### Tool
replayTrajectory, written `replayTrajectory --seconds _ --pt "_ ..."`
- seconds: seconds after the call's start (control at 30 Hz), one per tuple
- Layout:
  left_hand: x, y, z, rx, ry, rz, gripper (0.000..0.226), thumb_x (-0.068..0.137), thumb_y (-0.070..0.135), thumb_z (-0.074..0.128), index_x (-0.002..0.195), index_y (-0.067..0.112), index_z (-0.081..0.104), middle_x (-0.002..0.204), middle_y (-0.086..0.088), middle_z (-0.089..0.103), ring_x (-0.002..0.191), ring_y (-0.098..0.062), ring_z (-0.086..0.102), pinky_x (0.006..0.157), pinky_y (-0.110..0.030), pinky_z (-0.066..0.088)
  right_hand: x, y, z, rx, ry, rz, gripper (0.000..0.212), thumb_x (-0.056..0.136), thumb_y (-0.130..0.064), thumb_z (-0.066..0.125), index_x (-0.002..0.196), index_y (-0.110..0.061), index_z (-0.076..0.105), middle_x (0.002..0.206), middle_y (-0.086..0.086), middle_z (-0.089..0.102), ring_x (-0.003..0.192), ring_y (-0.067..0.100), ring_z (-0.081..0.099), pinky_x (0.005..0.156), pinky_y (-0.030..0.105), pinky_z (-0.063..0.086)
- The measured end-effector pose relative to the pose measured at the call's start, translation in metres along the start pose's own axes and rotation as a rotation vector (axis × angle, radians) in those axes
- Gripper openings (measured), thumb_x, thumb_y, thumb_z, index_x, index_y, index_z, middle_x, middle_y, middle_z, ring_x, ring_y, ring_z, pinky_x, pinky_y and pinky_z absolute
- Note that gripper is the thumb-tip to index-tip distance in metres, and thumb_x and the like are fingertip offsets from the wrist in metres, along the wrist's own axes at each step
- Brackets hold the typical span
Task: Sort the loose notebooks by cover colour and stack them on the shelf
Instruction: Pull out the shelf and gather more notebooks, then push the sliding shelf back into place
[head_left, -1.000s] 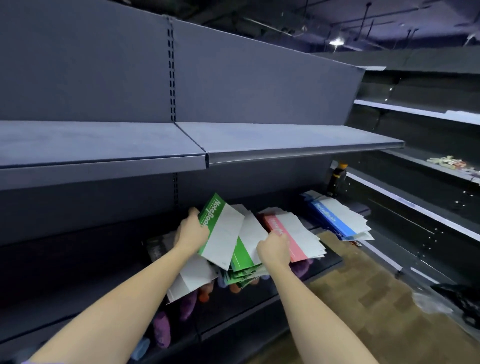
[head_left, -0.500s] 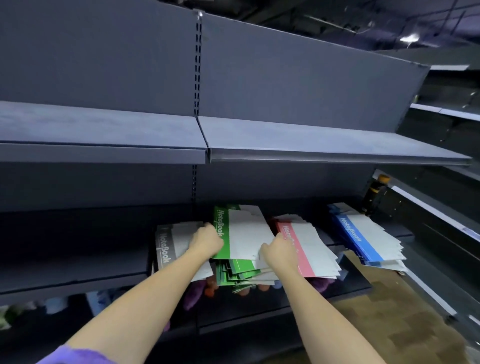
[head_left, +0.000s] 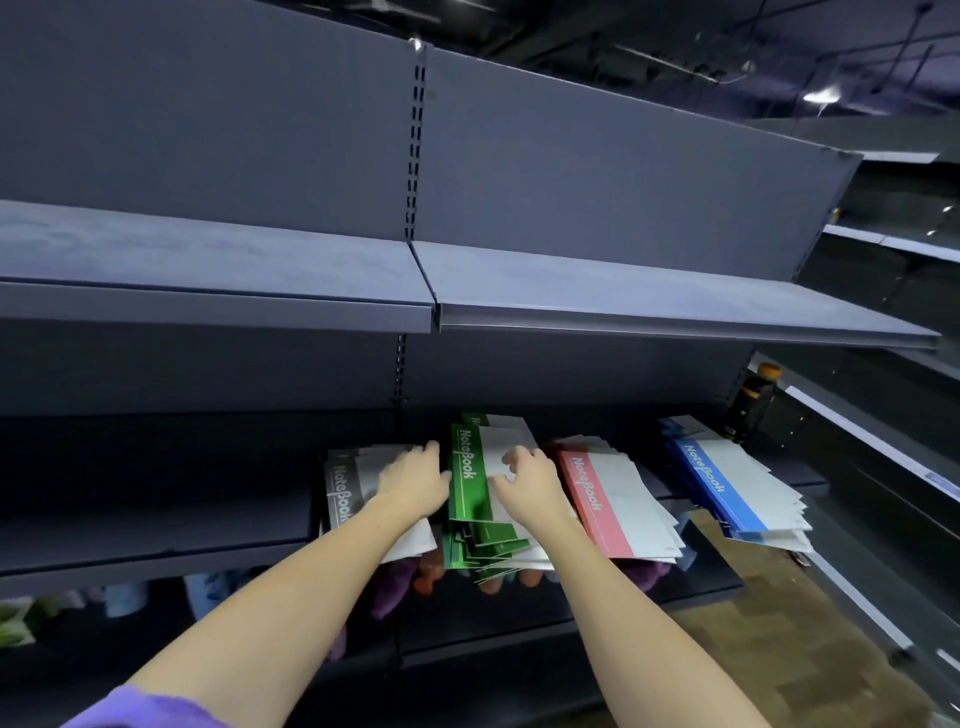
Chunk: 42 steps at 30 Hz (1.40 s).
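— What's on that shelf (head_left: 156, 525) in front of them?

— Four piles of notebooks, side by side. A grey stack (head_left: 345, 493) on the left, then a green stack (head_left: 470, 499), a red stack (head_left: 618, 504), and a blue stack (head_left: 737, 493) well off to the right. Every cover has a coloured band with "NoteBook" printed on it, and the rest is white.

— And the hands?

— Both are at the green pile. The left hand (head_left: 415, 475) lies over the grey stack's right part, fingers fairly straight, the tips touching the left edge of the top green notebook. It isn't gripping anything. The right hand (head_left: 530, 480) sits over the white part of that same notebook, fingers loosely bent and spread. Whether it actually pinches the cover I can't tell from here.

— Is the green pile tidy?

— No. The top notebook lies flat and fairly square, but the ones beneath fan out at the front, their corners poking past the shelf edge.

— Anything else around?

— An upper shelf (head_left: 623, 306) right above. A dark bottle with an orange cap (head_left: 750, 402) stands at the far right, behind the blue stack. Below, blurred purple and orange things I can't make out. A purple sleeve (head_left: 135, 709) shows on the left arm.
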<state>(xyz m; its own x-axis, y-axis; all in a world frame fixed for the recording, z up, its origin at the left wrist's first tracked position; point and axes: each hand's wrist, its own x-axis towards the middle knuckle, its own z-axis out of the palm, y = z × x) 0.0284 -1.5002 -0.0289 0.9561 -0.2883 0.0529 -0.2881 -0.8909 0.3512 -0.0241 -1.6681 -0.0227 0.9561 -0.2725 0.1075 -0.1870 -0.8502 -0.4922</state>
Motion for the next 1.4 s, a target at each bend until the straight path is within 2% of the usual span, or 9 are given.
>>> replayTrajectory --seconds 0.13,0.27,0.43,0.7,0.9,1.07,1.27,1.4 --pt "-0.018 -0.045 -0.019 -0.006 0.04 0.005 0.04 0.099 0.032 0.049 0.132 0.011 0.047 0.132 -0.012 0.055 0.121 -0.034 0.051 0.089 -0.04 0.043 -0.013 -0.043 0.02 0.047 -0.035 -0.062 0.042 0.091 -0.025 0.056 0.13 -0.011 0.054 0.125 0.007 0.054 0.111 0.023 0.054 0.094 0.033 0.047" --pt "-0.044 -0.105 -0.04 -0.014 0.096 0.0 0.037 0.097 0.027 0.048 0.132 0.012 0.05 0.127 -0.011 0.059 0.116 -0.033 0.052 0.085 -0.04 0.042 -0.032 -0.094 0.053 0.131 -0.068 -0.096 0.044 0.089 -0.024 0.057 0.131 -0.013 0.053 0.124 0.006 0.051 0.111 0.023 0.054 0.092 0.034 0.046" --pt "-0.097 -0.196 -0.072 -0.065 0.173 -0.041 0.035 0.098 0.026 0.05 0.13 0.013 0.054 0.126 -0.009 0.063 0.114 -0.032 0.058 0.09 -0.04 0.048 -0.065 -0.181 0.107 0.153 -0.137 -0.179 0.047 0.091 -0.023 0.057 0.135 -0.009 0.051 0.13 0.009 0.051 0.118 0.027 0.052 0.095 0.033 0.042" --pt "-0.209 -0.362 -0.114 0.044 0.177 -0.205 0.042 0.098 0.032 0.052 0.138 0.017 0.051 0.128 -0.007 0.062 0.12 -0.03 0.053 0.098 -0.041 0.043 -0.148 -0.33 0.219 0.176 -0.28 -0.336 0.05 0.093 -0.026 0.057 0.14 -0.017 0.044 0.136 0.004 0.046 0.124 0.024 0.049 0.097 0.037 0.045" --pt "-0.3 -0.475 -0.146 0.104 0.226 -0.365 0.04 0.096 0.035 0.053 0.131 0.017 0.054 0.12 -0.005 0.065 0.112 -0.03 0.057 0.087 -0.04 0.047 -0.208 -0.43 0.291 0.142 -0.394 -0.434 0.049 0.094 -0.026 0.057 0.139 -0.017 0.042 0.136 0.007 0.046 0.12 0.029 0.051 0.094 0.038 0.045" --pt "-0.358 -0.545 -0.17 0.12 0.244 -0.513 0.044 0.097 0.039 0.053 0.135 0.017 0.051 0.128 -0.005 0.061 0.119 -0.03 0.053 0.093 -0.041 0.044 -0.251 -0.5 0.333 0.142 -0.471 -0.54 0.049 0.093 -0.025 0.057 0.139 -0.018 0.044 0.134 0.006 0.047 0.121 0.027 0.05 0.095 0.038 0.043" --pt "-0.397 -0.615 -0.192 0.117 0.307 -0.646 0.036 0.097 0.034 0.053 0.128 0.015 0.054 0.122 -0.005 0.063 0.113 -0.029 0.055 0.092 -0.042 0.046 -0.279 -0.574 0.378 0.127 -0.552 -0.667 0.054 0.094 -0.027 0.058 0.144 -0.016 0.042 0.139 0.007 0.046 0.128 0.025 0.047 0.103 0.039 0.043" --pt "-0.408 -0.67 -0.216 0.111 0.363 -0.692 0.034 0.097 0.031 0.054 0.127 0.015 0.055 0.117 -0.004 0.065 0.108 -0.027 0.058 0.091 -0.041 0.046 -0.28 -0.636 0.41 0.167 -0.552 -0.713 0.047 0.093 -0.026 0.057 0.137 -0.016 0.045 0.134 0.004 0.048 0.123 0.024 0.048 0.099 0.038 0.045"
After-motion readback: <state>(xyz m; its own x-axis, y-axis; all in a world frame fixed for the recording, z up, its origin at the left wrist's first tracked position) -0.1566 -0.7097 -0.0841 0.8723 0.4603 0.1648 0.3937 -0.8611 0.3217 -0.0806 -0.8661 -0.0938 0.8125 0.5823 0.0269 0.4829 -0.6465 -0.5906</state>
